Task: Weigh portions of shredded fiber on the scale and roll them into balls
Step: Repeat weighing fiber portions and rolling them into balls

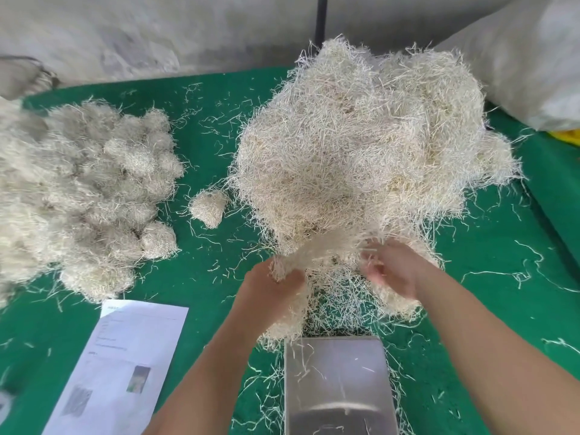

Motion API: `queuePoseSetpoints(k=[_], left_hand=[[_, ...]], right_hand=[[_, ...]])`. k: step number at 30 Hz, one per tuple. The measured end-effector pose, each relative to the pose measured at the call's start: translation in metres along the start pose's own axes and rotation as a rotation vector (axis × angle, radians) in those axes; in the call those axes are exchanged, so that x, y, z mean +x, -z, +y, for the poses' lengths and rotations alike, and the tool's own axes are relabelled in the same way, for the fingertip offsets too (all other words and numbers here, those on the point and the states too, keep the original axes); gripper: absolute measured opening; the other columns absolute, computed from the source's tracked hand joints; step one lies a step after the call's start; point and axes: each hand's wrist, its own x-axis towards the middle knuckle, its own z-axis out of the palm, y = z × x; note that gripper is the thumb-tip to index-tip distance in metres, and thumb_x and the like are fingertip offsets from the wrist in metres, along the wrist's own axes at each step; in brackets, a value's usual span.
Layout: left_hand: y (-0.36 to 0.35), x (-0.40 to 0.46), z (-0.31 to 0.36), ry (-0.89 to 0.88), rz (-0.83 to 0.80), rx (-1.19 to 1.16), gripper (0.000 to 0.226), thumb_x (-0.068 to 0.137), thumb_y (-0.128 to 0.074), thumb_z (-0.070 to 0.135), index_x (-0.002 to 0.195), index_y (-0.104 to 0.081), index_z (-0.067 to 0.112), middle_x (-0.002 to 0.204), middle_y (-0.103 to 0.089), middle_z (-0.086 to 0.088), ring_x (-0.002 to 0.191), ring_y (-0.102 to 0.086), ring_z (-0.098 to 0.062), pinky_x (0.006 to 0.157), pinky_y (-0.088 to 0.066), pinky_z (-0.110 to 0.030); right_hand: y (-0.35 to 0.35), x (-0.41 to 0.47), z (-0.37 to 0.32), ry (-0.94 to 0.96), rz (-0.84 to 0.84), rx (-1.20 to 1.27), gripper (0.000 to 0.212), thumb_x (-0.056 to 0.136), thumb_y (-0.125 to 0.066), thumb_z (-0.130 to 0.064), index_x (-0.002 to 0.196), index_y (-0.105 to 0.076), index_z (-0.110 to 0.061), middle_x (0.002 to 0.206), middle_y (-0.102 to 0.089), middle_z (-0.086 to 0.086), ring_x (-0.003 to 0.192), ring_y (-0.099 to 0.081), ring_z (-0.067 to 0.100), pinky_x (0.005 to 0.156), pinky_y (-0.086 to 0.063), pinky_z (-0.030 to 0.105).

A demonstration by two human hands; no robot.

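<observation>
I take the scale [339, 384] as my landmark: its steel pan sits nearest me on the green table [518, 309], and it carries only a few stray strands, so this portion is not yet weighed. Just beyond the scale, my left hand [276, 284] is clamped on a tuft of shredded fiber [301, 262], fingers curled into it. My right hand [389, 271] is at the same tuft, close to the left one; it is blurred, so I cannot tell whether it is gripping or only touching the strands. Farther beyond the scale rises the big loose fiber pile [361, 146], and it looks large to me, so I judge plenty of weighing and rolling is left. To the far left of the scale lies a heap of finished balls [103, 189], many of them, which tells me a good share is already done. 1 small ball [208, 207] sits alone between that heap and the loose pile. Left of the scale, near me, lies a printed sheet [125, 365]
</observation>
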Motion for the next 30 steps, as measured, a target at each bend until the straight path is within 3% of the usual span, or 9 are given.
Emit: queuePoseSetpoints(k=[3, 6, 9, 12, 15, 17, 21, 24, 30], left_hand=[[0.006, -0.009, 0.009, 0.003, 0.082, -0.039, 0.05, 0.089, -0.073, 0.057, 0.122, -0.051, 0.028, 0.093, -0.072, 0.003, 0.081, -0.075, -0.022, 0.072, -0.065, -0.047], [0.008, -0.013, 0.014, -0.064, 0.159, 0.136, 0.044, 0.092, -0.063, 0.063, 0.116, -0.058, 0.027, 0.088, -0.073, 0.003, 0.069, -0.071, -0.018, 0.073, -0.065, -0.045], [0.002, -0.016, 0.018, -0.106, 0.171, 0.163, 0.038, 0.096, -0.064, 0.054, 0.12, -0.06, 0.026, 0.088, -0.072, 0.005, 0.068, -0.07, -0.016, 0.068, -0.065, -0.044], [-0.004, -0.019, 0.017, -0.132, 0.176, 0.212, 0.042, 0.093, -0.07, 0.05, 0.126, -0.052, 0.033, 0.097, -0.073, 0.01, 0.075, -0.072, -0.015, 0.071, -0.064, -0.044], [-0.006, -0.019, 0.015, -0.184, 0.224, 0.289, 0.048, 0.09, -0.077, 0.043, 0.127, -0.048, 0.037, 0.109, -0.07, 0.016, 0.092, -0.07, -0.01, 0.077, -0.064, -0.041], [-0.008, -0.02, 0.013, -0.253, 0.251, 0.294, 0.051, 0.087, -0.08, 0.038, 0.127, -0.05, 0.039, 0.113, -0.067, 0.021, 0.1, -0.066, -0.004, 0.079, -0.061, -0.033], [-0.009, -0.025, 0.014, -0.347, 0.283, 0.274, 0.059, 0.08, -0.084, 0.035, 0.124, -0.047, 0.051, 0.103, -0.056, 0.039, 0.098, -0.052, 0.025, 0.075, -0.032, -0.005], [0.001, -0.023, 0.013, -0.331, 0.252, 0.264, 0.059, 0.082, -0.082, 0.049, 0.13, -0.048, 0.044, 0.12, -0.063, 0.027, 0.104, -0.059, 0.006, 0.087, -0.046, -0.019], [0.025, -0.012, 0.001, -0.133, 0.079, 0.579, 0.042, 0.093, -0.069, 0.051, 0.128, -0.06, 0.029, 0.107, -0.071, 0.01, 0.081, -0.069, -0.008, 0.076, -0.063, -0.032]], right_hand=[[0.019, -0.022, -0.004, 0.07, 0.084, -0.752, 0.078, 0.099, -0.066, -0.043, 0.16, -0.027, -0.013, 0.155, -0.046, 0.017, 0.108, -0.069, 0.03, 0.091, -0.059, 0.042], [0.039, -0.048, -0.018, 0.153, 0.37, -1.013, 0.068, 0.099, -0.063, -0.048, 0.155, -0.039, -0.017, 0.145, -0.056, 0.014, 0.096, -0.07, 0.026, 0.081, -0.055, 0.035], [0.03, -0.068, -0.024, 0.3, 0.571, -1.017, 0.065, 0.096, -0.066, -0.046, 0.151, -0.038, -0.025, 0.155, -0.03, 0.007, 0.087, -0.066, 0.034, 0.077, -0.052, 0.042], [0.004, -0.089, -0.022, 0.508, 0.518, -0.981, 0.075, 0.094, -0.07, -0.042, 0.156, -0.027, -0.036, 0.162, -0.011, -0.009, 0.071, -0.066, 0.021, 0.076, -0.047, 0.038], [-0.026, -0.102, -0.021, 0.779, 0.448, -0.871, 0.069, 0.097, -0.066, -0.03, 0.155, -0.031, -0.042, 0.167, -0.025, -0.008, 0.105, -0.062, 0.002, 0.096, -0.053, 0.045], [-0.047, -0.101, -0.017, 0.818, 0.278, -0.838, 0.066, 0.099, -0.064, -0.029, 0.153, -0.032, -0.05, 0.162, -0.034, -0.019, 0.101, -0.055, -0.008, 0.101, -0.055, 0.043], [-0.059, -0.085, -0.017, 0.637, 0.005, -0.929, 0.039, 0.103, -0.061, -0.029, 0.139, -0.058, -0.044, 0.117, -0.067, -0.018, 0.053, -0.06, -0.001, 0.052, -0.051, 0.017], [-0.05, -0.071, -0.023, 0.686, 0.15, -1.001, 0.015, 0.106, -0.056, -0.031, 0.104, -0.071, -0.033, 0.096, -0.07, -0.012, 0.073, -0.065, 0.003, 0.072, -0.059, 0.032], [-0.021, -0.041, -0.025, 0.707, 0.406, -1.052, 0.013, 0.105, -0.056, -0.018, 0.098, -0.066, -0.022, 0.087, -0.062, -0.005, 0.071, -0.059, 0.01, 0.065, -0.052, 0.033]])
